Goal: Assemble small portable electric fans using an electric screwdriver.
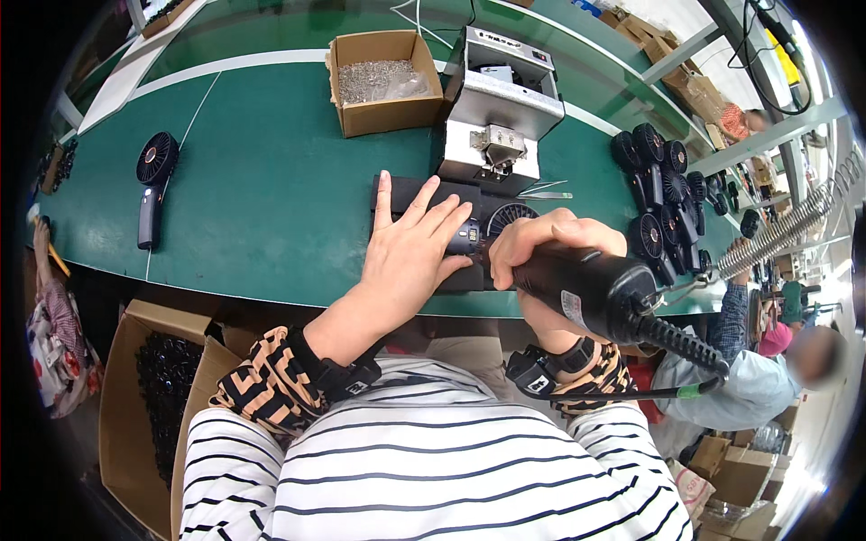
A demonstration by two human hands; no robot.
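A black handheld fan point(511, 217) lies in a dark block-like fixture point(465, 280) near the bench's front edge, its small lit display facing up. My left hand point(406, 245) rests flat across the fan's handle and the fixture, fingers spread. In my right hand point(564, 233) is a black electric screwdriver point(591, 287), gripped around its body and tilted toward the fan. Its tip is hidden behind my fingers. Just beyond the fixture stands a screw feeder point(507, 95) with a metal front piece. Tweezers point(547, 195) lie beside its base.
A cardboard box point(383, 119) of small screws sits left of the feeder. One fan point(157, 164) lies far left; several fans point(667, 185) are piled right. A coil spring point(780, 233) and cable reach the screwdriver. A carton point(126, 397) of black parts stands lower left. A co-worker point(740, 383) sits at right.
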